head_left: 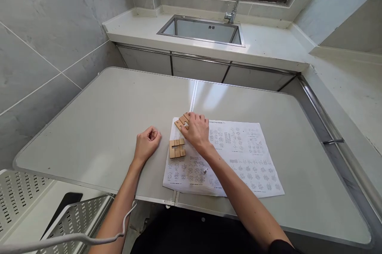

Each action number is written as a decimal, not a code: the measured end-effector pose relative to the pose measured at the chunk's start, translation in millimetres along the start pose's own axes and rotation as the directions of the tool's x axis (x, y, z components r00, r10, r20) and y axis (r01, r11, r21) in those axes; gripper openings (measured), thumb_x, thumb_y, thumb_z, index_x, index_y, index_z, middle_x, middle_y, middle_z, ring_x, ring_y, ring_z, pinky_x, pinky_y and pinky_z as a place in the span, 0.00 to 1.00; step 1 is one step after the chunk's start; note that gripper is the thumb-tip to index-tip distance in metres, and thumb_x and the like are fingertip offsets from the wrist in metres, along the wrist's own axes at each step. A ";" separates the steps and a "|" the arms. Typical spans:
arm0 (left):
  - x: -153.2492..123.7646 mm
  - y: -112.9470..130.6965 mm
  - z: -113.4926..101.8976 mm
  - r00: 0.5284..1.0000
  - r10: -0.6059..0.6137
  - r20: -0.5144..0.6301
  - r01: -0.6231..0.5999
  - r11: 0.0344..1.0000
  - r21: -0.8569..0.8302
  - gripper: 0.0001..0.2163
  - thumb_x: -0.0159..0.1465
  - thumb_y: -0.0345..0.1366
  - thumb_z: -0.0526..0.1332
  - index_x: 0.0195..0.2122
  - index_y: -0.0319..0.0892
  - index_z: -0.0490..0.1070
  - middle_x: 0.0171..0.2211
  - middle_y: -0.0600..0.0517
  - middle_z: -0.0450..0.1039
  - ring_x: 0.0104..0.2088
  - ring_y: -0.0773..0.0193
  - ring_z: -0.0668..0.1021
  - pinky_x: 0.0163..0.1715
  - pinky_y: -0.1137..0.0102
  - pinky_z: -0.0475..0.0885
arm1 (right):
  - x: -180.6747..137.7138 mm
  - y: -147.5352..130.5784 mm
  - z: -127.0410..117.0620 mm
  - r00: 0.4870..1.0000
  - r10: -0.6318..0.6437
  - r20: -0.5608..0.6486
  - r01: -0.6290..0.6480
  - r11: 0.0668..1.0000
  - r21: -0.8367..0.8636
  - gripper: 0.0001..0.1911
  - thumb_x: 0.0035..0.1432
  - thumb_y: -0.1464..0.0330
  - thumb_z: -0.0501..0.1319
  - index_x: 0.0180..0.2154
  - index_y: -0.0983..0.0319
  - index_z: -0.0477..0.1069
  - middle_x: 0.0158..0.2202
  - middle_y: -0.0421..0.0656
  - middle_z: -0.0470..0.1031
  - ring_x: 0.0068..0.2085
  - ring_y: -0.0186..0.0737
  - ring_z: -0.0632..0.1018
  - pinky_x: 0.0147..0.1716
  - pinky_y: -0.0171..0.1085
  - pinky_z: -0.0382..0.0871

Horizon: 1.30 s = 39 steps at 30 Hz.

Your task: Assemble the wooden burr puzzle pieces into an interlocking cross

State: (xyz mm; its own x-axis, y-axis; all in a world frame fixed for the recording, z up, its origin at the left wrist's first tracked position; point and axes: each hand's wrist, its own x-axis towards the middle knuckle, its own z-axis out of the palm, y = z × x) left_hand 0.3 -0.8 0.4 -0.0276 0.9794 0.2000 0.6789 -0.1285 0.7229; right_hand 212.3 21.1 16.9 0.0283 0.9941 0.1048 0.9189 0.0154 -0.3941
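Observation:
My right hand (pixel 197 130) grips a row of light wooden puzzle pieces (pixel 178 124) at the upper left corner of a printed sheet. The thumb lies on the near side and the fingers bend over the far side, hiding part of the wood. Just below, a block of notched wooden pieces (pixel 173 152) lies across the sheet's left edge, with a slot in its middle. To the left of it, my left hand (pixel 147 142) rests on the table in a loose fist with nothing visible in it. Small line diagrams cover the paper sheet (pixel 222 154).
A pale folding table (pixel 89 127) with a centre seam lies under everything. Behind it runs a counter with a sink (pixel 203 31) and a faucet (pixel 235 3). A white cable (pixel 89 240) crosses my left forearm. Perforated metal racks (pixel 18 190) and a dark flat object (pixel 62 210) are at lower left.

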 end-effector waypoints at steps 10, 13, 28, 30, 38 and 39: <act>0.2 3.5 0.4 0.999 0.025 0.031 -0.026 0.999 0.023 0.14 0.64 0.40 0.60 0.24 0.45 0.57 0.21 0.60 0.54 0.22 0.69 0.60 0.29 0.72 0.60 | -31.4 64.0 -17.2 0.994 0.078 -0.076 -0.072 0.995 0.072 0.23 0.61 0.63 0.65 0.56 0.62 0.69 0.49 0.52 0.80 0.50 0.57 0.74 0.51 0.51 0.66; 1.0 3.4 1.1 0.999 0.035 0.035 -0.036 0.999 0.029 0.15 0.64 0.41 0.60 0.24 0.45 0.57 0.21 0.60 0.55 0.22 0.69 0.60 0.29 0.72 0.60 | -53.5 79.2 -22.9 0.997 0.034 -0.072 -0.026 0.995 0.101 0.24 0.60 0.63 0.65 0.57 0.61 0.69 0.49 0.52 0.80 0.50 0.56 0.74 0.51 0.51 0.68; 3.5 9.9 0.0 1.000 0.012 0.020 -0.013 0.999 0.047 0.16 0.64 0.42 0.61 0.24 0.44 0.57 0.21 0.60 0.57 0.23 0.69 0.61 0.28 0.73 0.60 | -131.7 108.5 -55.1 0.991 -0.134 -0.018 0.133 0.943 0.306 0.20 0.67 0.65 0.63 0.60 0.54 0.68 0.58 0.50 0.75 0.58 0.56 0.75 0.56 0.55 0.73; 3.5 11.4 -0.3 1.000 0.010 0.022 -0.012 0.999 0.051 0.16 0.64 0.41 0.61 0.24 0.45 0.57 0.21 0.60 0.57 0.23 0.69 0.61 0.28 0.72 0.60 | -134.1 110.5 -53.7 0.995 -0.084 -0.060 0.099 0.942 0.322 0.17 0.70 0.65 0.59 0.58 0.55 0.69 0.59 0.51 0.74 0.57 0.55 0.75 0.56 0.54 0.73; 2.5 12.2 -0.9 0.998 0.028 0.058 -0.031 0.998 0.054 0.16 0.65 0.40 0.61 0.24 0.45 0.55 0.21 0.60 0.56 0.23 0.69 0.60 0.28 0.72 0.60 | -140.0 126.4 -44.8 0.987 0.154 -0.039 -0.125 0.906 0.404 0.13 0.71 0.61 0.58 0.53 0.57 0.71 0.51 0.50 0.78 0.49 0.52 0.77 0.47 0.49 0.75; 2.5 11.6 -1.0 0.997 0.033 0.067 -0.036 0.998 0.053 0.16 0.65 0.40 0.61 0.24 0.45 0.55 0.20 0.60 0.56 0.22 0.69 0.60 0.28 0.72 0.60 | -139.3 128.2 -44.5 0.986 0.163 -0.032 -0.135 0.901 0.413 0.13 0.71 0.60 0.58 0.52 0.57 0.72 0.51 0.49 0.78 0.49 0.52 0.77 0.46 0.49 0.75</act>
State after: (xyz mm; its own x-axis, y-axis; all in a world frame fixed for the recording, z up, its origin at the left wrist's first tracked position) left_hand 7.4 0.1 10.0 0.0435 0.9829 0.1790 0.7172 -0.1555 0.6793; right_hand 343.7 -120.2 -7.6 0.1902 0.9794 0.0683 0.6614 -0.0764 -0.7461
